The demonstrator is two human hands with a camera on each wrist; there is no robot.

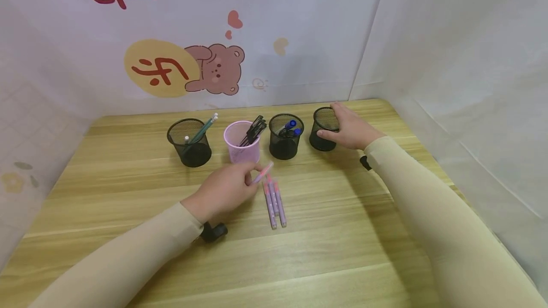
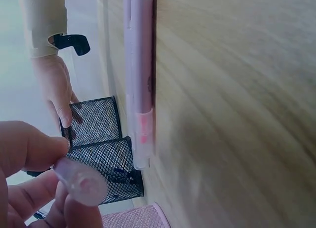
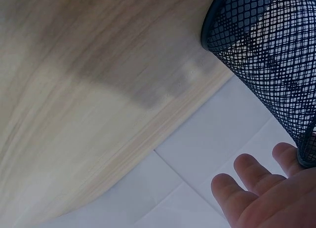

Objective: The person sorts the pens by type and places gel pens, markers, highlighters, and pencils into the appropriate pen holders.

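Observation:
In the head view my left hand (image 1: 229, 187) pinches a lilac marker pen (image 1: 263, 173) with a clear cap and pink tip. The left wrist view shows the capped end of this marker pen (image 2: 81, 183) between thumb and fingers. Just right of that hand, three similar lilac marker pens (image 1: 280, 206) lie side by side on the table. My right hand (image 1: 353, 127) holds the rightmost black mesh pen cup (image 1: 321, 139) by its upper part, thumb on the near side. In the right wrist view, other fingers (image 3: 229, 188) extend past the rim of the mesh cup (image 3: 266, 65).
Left of the held cup stand a black mesh cup (image 1: 284, 149) with blue-and-black pens, a pink mesh cup (image 1: 244, 153) with black pens, and a black mesh cup (image 1: 194, 156) with green pencils. A printed cloth wall (image 1: 317, 37) rises behind the wooden table (image 1: 325, 251).

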